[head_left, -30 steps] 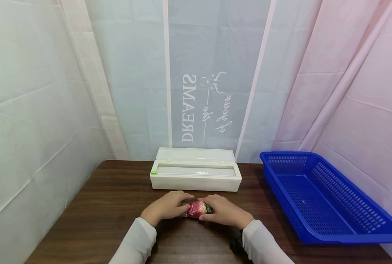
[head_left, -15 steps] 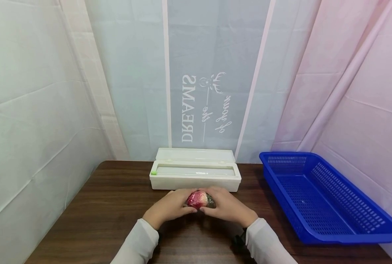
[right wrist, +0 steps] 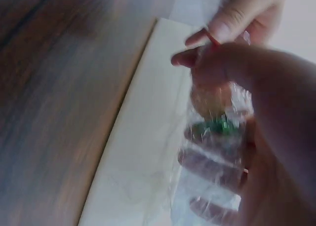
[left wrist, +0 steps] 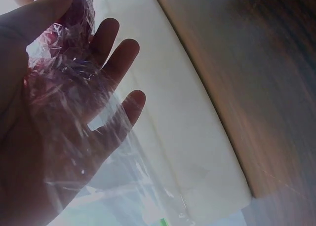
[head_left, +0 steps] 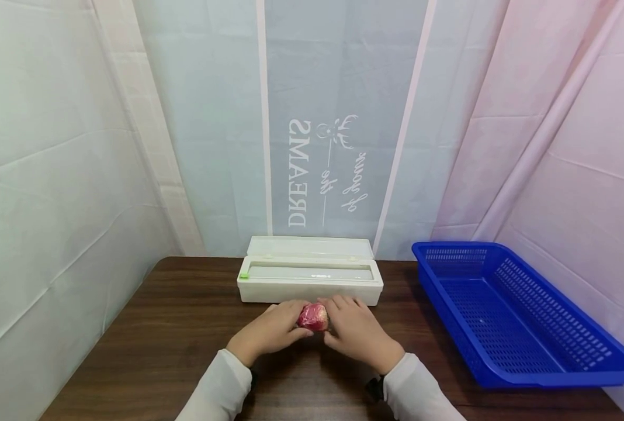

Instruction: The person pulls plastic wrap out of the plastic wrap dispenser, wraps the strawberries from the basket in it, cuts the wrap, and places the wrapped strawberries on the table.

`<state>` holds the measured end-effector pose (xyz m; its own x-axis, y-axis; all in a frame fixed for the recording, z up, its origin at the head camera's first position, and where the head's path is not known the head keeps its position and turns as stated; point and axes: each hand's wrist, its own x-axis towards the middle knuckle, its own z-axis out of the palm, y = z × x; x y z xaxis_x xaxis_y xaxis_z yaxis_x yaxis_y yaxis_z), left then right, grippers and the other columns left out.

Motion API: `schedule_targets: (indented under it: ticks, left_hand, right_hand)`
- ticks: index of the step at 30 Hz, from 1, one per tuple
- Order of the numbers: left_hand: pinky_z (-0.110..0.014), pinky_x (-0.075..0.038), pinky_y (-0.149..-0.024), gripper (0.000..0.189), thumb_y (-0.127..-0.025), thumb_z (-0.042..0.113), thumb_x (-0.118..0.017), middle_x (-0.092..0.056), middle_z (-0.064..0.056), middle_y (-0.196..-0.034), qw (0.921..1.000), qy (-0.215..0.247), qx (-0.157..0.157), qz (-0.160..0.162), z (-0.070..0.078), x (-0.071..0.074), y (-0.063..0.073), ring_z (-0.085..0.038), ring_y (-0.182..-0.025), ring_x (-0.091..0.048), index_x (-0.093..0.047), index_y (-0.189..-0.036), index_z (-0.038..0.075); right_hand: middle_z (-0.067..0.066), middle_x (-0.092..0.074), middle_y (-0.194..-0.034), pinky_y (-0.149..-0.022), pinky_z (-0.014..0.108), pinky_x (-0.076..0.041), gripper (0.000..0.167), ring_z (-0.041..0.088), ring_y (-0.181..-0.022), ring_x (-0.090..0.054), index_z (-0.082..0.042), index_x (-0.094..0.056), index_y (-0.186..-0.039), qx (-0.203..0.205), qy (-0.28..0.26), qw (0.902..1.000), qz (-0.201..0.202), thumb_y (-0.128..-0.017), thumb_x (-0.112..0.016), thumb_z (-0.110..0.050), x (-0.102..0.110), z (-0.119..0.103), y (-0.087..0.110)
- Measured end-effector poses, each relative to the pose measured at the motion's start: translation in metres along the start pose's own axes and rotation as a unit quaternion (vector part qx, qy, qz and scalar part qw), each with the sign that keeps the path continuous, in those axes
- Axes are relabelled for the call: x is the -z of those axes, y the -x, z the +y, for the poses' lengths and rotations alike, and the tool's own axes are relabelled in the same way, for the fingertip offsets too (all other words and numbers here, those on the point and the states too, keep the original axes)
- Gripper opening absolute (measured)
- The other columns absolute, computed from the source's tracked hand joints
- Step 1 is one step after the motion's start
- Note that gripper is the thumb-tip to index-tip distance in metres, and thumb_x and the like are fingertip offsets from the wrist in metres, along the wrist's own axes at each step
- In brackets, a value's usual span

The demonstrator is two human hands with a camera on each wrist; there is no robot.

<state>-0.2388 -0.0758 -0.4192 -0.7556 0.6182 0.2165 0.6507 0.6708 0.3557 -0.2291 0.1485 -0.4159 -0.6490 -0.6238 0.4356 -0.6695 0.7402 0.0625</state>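
A red and cream rounded item [head_left: 312, 316], wrapped in clear cling film, sits between both hands just in front of a white cling film dispenser [head_left: 312, 292]. My left hand [head_left: 270, 334] pinches its left end; in the left wrist view the thumb lies over the red part, and loose cling film [left wrist: 103, 152] trails across the spread fingers. From the other side, my right hand [head_left: 361, 334] holds the right end and hides the green part in the head view. The right wrist view, blurred, shows that green part [right wrist: 222, 126] under film, with the fingers behind it.
The dispenser's clear lid [head_left: 312, 247] stands raised at the back, and a green slider [head_left: 244, 276] is at its left end. A blue plastic basket [head_left: 501, 327] stands on the right of the brown wooden table [head_left: 149, 339]. Fabric walls surround the table.
Both hands have moved the wrapped item away from the person, closer to the dispenser. The right fingers have shifted over the item's green end, which showed before in the head view.
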Motion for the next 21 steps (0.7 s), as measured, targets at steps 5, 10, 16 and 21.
schedule_targets:
  ticks: [5,10,16,21]
  left_hand:
    - [-0.044,-0.046,-0.094,0.045,-0.099,0.033,-0.065,-0.063,-0.006,-0.124,1.0000,0.005,0.001,0.003,0.001,0.004,0.000,-0.020,-0.115,-0.058,-0.055,-0.134,0.005]
    - [-0.045,-0.047,-0.093,0.041,-0.099,0.031,-0.065,-0.064,-0.006,-0.121,0.9994,0.005,-0.018,0.029,0.001,0.007,0.001,-0.020,-0.113,-0.059,-0.055,-0.130,0.005]
    - [-0.045,-0.046,-0.096,0.042,-0.101,0.034,-0.062,-0.063,-0.006,-0.125,0.9990,0.021,-0.008,0.038,0.003,0.009,0.001,-0.018,-0.115,-0.058,-0.054,-0.132,0.007]
    - [-0.046,-0.045,-0.097,0.042,-0.101,0.034,-0.062,-0.061,-0.006,-0.126,0.9981,0.024,-0.014,0.054,0.005,0.011,0.002,-0.018,-0.117,-0.057,-0.053,-0.133,0.008]
  right_hand:
    - [0.006,-0.062,-0.101,-0.080,0.043,-0.050,0.037,0.024,-0.095,-0.062,-0.005,-0.064,-0.114,0.009,0.090,0.9940,0.060,-0.083,-0.073,-0.022,-0.008,-0.003,0.000]
    - [0.006,-0.062,-0.098,-0.078,0.043,-0.051,0.020,0.024,-0.091,-0.063,-0.006,-0.063,-0.106,-0.003,0.087,0.9925,0.085,-0.092,-0.068,-0.019,-0.013,0.000,0.000]
    - [0.006,-0.061,-0.091,-0.077,0.045,-0.049,0.008,0.027,-0.088,-0.062,-0.007,-0.060,-0.096,-0.021,0.051,0.9927,0.108,-0.096,-0.056,-0.014,-0.017,0.004,0.000]
    - [0.004,-0.062,-0.091,-0.081,0.046,-0.047,0.005,0.025,-0.091,-0.062,-0.010,-0.059,-0.095,-0.055,0.023,0.9922,0.110,-0.098,-0.057,-0.013,-0.019,0.003,-0.001]
